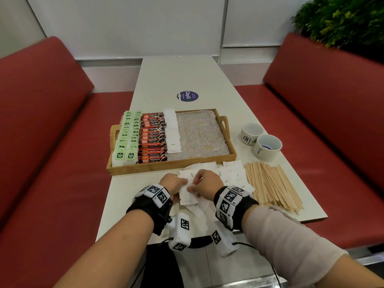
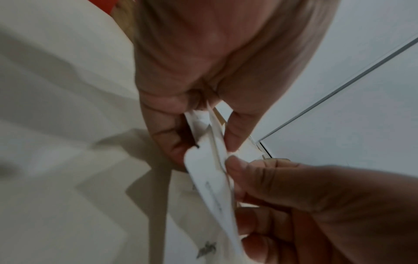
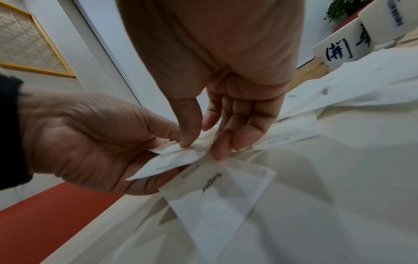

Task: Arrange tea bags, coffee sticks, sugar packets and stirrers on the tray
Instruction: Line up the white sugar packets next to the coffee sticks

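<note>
Both hands meet at the table's (image 1: 124, 204) near edge, left hand (image 1: 173, 182) and right hand (image 1: 204, 180) pinching one sugar packet (image 3: 172, 160). Only the head view shows the tray (image 1: 172, 164) behind; the right wrist view alone reads "Sugar" on a loose packet (image 3: 217, 189).

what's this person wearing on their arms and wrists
Each wrist carries a black strap ringed with white blocks printed with black square markers. A white camera box hangs under the left wrist and the right wrist, black cables trailing. The right forearm wears a pale beige sleeve; the left is bare.

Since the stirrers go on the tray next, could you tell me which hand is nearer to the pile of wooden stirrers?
Right. The right hand is just left of the stirrers; the left hand lies farther left, beyond it.
</note>
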